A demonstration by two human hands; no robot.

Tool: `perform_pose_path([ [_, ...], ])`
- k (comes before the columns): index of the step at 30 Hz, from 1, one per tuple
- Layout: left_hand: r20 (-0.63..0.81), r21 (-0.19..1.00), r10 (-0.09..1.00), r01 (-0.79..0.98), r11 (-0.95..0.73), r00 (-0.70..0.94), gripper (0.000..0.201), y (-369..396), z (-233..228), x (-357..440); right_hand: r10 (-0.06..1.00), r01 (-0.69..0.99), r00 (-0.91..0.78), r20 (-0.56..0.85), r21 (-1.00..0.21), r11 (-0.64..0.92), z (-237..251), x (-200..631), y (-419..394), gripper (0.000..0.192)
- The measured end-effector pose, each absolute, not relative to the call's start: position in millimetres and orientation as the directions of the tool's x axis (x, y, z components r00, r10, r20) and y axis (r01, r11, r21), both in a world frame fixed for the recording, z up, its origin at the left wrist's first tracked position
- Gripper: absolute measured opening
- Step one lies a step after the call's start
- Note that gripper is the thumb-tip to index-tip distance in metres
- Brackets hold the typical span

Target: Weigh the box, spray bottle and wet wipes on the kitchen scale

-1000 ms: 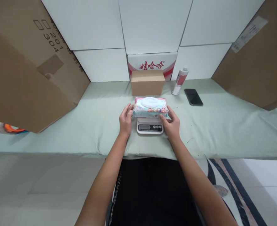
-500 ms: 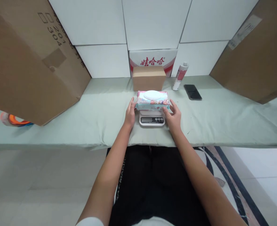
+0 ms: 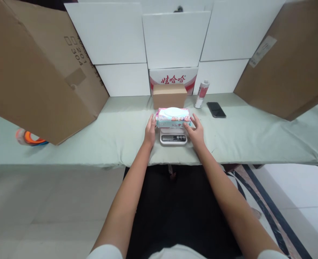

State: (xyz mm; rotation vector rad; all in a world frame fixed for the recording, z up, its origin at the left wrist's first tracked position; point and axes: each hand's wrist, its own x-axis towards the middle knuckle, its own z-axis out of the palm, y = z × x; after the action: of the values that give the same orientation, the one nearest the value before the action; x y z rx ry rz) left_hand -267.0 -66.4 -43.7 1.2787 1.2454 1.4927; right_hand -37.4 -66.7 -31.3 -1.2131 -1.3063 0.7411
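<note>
**Wipes pack on the scale, a hand at each end**

Lying flat on the small white scale [image 3: 173, 137], a pack of wipes [image 3: 173, 118], long axis running left to right, white oval lid facing up, printed front edge turned toward the near side. Overhanging the scale platform at both ends, with the display and buttons showing just below its near edge. Scale set on the pale green cloth of the table [image 3: 256, 136], near the middle, close to the near edge.

Both forearms stretched forward from the near side, bare, converging on the pack. Left hand [image 3: 150, 130] standing on edge at the pack's left end, palm turned inward, fingers straight and together, fingertips against the pack's left end. Right hand [image 3: 195, 131] at the right end, palm down and angled inward, fingers loosely spread, thumb tip at the near right corner of the pack. Neither hand closed around anything; both open, merely touching or bracketing the pack's ends.

Just beyond the pack, a small brown box [image 3: 170, 95]; behind that, a white carton with red lettering [image 3: 173, 76]. To the far right, an upright tube [image 3: 201, 94] and a dark phone [image 3: 216, 109] lying flat. Large cardboard boxes [image 3: 34, 79] leaning in at left and right.
</note>
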Motion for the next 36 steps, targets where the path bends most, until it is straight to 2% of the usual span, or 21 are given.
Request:
perform_pose_path([
  [5, 0.231, 0.973, 0.96, 0.043, -0.227, -0.158, 0.085, -67, -38, -267, 0.967, 0.331, 0.05, 0.249, -0.918, 0.219, -17, -14, -50, 0.11],
  [9, 0.272, 0.962, 0.956, 0.026, -0.271, -0.108, 0.093, -64, -36, -264, 0.969, 0.276, -0.159, 0.187, -0.934, 0.225, -13, -1, -29, 0.12],
  [12, 0.334, 0.942, 0.939, 0.071, -0.328, -0.078, 0.087, -62, -38, -264, 0.929, 0.201, -0.289, 0.231, -0.934, 0.295, -13, -5, -15, 0.125],
  [15, 0.361, 0.929, 0.931, 0.107, -0.355, -0.046, 0.085, -62, -37, -266, 0.899, 0.176, -0.31, 0.308, -0.911, 0.373, -11, -15, -8, 0.117],
  [19, 0.39, 0.915, 0.921, 0.126, -0.384, -0.02, 0.078, -69, -15, -253, 0.887, 0.183, -0.235, 0.398, -0.878, 0.443, -5, -6, -17, 0.095],
  [23, 0.464, 0.88, 0.886, 0.113, -0.462, 0.014, 0.063, -74, 21, -197, 0.874, 0.206, -0.064, 0.482, -0.85, 0.484, 1, 42, -34, 0.088],
  [25, 0.462, 0.883, 0.887, 0.089, -0.46, -0.003, 0.058, -74, 32, -156, 0.88, 0.181, 0.039, 0.473, -0.87, 0.459, 1, 75, -40, 0.085],
  [28, 0.352, 0.936, 0.936, 0.029, -0.351, -0.026, 0.059, -74, 36, -96, 0.893, 0.106, 0.211, 0.398, -0.917, 0.384, -1, 121, -47, 0.079],
  [32, 0.207, 0.978, 0.978, -0.034, -0.205, 0.034, 0.071, -72, 24, -42, 0.876, 0.04, 0.402, 0.268, -0.961, 0.275, -11, 152, -53, 0.077],
  [34, 0.157, 0.987, 0.986, -0.032, -0.156, 0.05, 0.079, -65, 15, -27, 0.86, 0.08, 0.446, 0.25, -0.968, 0.24, -18, 152, -53, 0.077],
  [36, 0.1, 0.995, 0.994, -0.026, -0.099, 0.039, 0.084, -56, 5, -18, 0.828, 0.192, 0.485, 0.283, -0.958, 0.214, -24, 143, -49, 0.079],
])
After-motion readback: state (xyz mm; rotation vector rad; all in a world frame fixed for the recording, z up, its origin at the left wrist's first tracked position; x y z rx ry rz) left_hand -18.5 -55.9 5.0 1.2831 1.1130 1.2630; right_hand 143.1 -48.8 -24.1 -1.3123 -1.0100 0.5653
